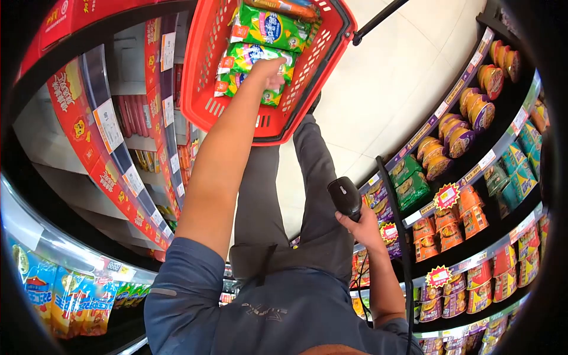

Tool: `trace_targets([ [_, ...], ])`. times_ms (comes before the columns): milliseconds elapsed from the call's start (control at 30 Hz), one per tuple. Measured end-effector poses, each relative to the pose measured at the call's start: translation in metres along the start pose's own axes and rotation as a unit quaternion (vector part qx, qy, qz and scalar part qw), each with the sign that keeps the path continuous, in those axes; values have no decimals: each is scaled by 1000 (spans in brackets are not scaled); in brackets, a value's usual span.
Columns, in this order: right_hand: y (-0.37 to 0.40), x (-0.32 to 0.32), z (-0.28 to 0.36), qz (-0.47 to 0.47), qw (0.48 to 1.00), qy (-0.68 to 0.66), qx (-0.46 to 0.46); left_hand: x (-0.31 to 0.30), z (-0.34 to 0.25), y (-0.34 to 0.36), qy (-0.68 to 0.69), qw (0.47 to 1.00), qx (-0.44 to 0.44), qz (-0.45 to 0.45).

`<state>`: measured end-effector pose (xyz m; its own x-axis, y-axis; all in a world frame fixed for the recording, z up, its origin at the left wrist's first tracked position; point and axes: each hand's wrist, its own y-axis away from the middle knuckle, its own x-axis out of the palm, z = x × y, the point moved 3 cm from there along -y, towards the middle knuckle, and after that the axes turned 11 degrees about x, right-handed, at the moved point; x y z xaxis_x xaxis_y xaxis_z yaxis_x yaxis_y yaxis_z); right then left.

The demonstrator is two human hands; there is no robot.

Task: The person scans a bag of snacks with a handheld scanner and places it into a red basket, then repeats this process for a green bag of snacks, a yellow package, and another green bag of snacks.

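Observation:
A red basket [198, 112] at the top holds several green packets [266, 28]. My left hand [272, 72] reaches into it, its fingers curled at the right side of a green packet [244, 54] in the middle of the row; part of the grip is hidden. Lower right, my right hand [364, 225] is wrapped round the handle of a black handheld scanner [345, 195], whose rounded head points up and left. The scanner is over my right leg, apart from the basket.
Shelves with red edging and price tags [107, 125] curve along the left. Blue packets [71, 302] stand lower left. On the right, shelves hold round tubs [478, 112], green packs [409, 180] and cups [452, 228]. A black bar [378, 21] extends from the basket's right side. Pale floor tiles [355, 106] lie between.

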<state>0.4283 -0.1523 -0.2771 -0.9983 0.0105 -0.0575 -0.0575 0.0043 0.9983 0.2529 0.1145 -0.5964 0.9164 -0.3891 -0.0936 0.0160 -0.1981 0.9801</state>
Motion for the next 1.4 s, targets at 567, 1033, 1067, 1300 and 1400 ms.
trace_targets([
  [567,-15,6,-32,-33,997,-48,-45,33,-143,-63,207,946,190,-163],
  [1033,78,-8,24,-66,990,-5,-124,-50,-36,161,294,895,333,51],
  [1067,90,-12,28,-65,990,-2,-128,-58,-35,199,299,883,354,75],
  [1300,207,-41,52,-66,961,0,-267,-110,-18,456,330,806,405,278],
  [1400,247,-52,60,-69,959,29,-273,-94,-26,517,488,717,408,285],
])
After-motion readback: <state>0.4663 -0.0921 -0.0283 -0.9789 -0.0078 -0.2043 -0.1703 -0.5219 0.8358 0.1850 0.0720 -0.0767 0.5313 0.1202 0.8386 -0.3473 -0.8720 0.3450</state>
